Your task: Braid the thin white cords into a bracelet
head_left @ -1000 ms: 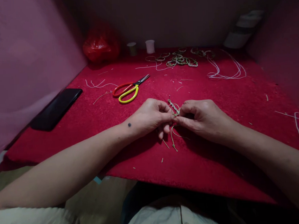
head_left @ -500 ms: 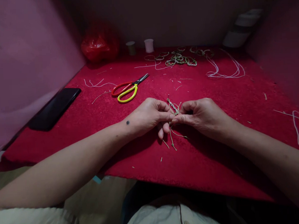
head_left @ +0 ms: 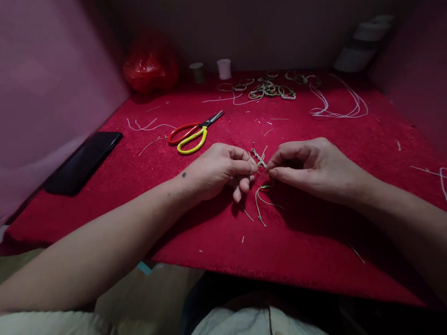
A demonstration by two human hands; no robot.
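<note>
A braided cord bracelet [head_left: 259, 157] in green and white lies between my hands on the red cloth. My left hand [head_left: 231, 168] pinches a thin green cord of it between thumb and forefinger, the other fingers curled below. On the other side, my right hand [head_left: 308, 169] has thumb and forefinger closed at the bracelet's right end, seemingly on another thin cord. Loose green cord ends [head_left: 261, 205] with small knots trail down toward me from the bracelet. My fingers hide part of the braid.
Scissors [head_left: 194, 138] with red and yellow handles lie beyond my left hand. A black phone [head_left: 84, 162] is at the left. Behind are a red plastic bag [head_left: 151, 71], two thread spools [head_left: 224, 69], finished braids [head_left: 268, 89], white cords [head_left: 340, 112] and a bottle [head_left: 363, 45].
My hands have drawn apart, the right one moving to the right and the left slightly left. The cords between them have spread, and more of the trailing ends shows.
</note>
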